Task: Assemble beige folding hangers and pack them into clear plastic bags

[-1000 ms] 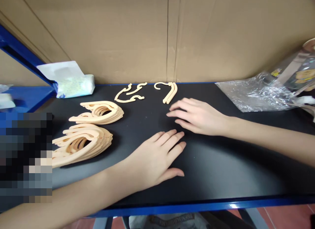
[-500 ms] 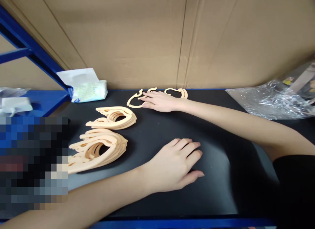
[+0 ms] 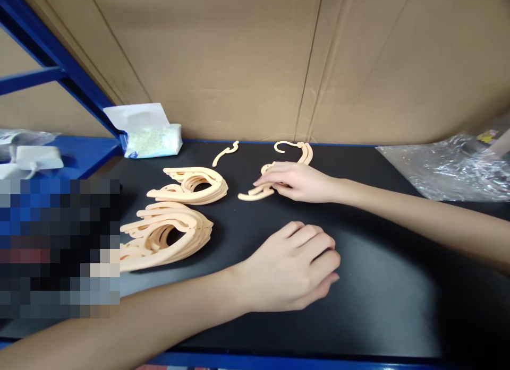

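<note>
Gathering seems the step: the right hand [image 3: 298, 182] holds cream hanger pieces [image 3: 252, 196], next needing steadiness; the left hand's [image 3: 292, 269] grip is unclear.

Moderately bright, diffuse light, seemingly from above, gave a pale sheen on the black tabletop [image 3: 382, 290], glints on the clear plastic [image 3: 450, 171] and a broad dark shadow below the right forearm [image 3: 410, 208]. The cream hanger stacks [image 3: 201, 234] were fairly sharp, the right hand [image 3: 308, 181] slightly soft; the right edge looked smeared and stretched, and coarse pixelation hid the lower left.
</note>
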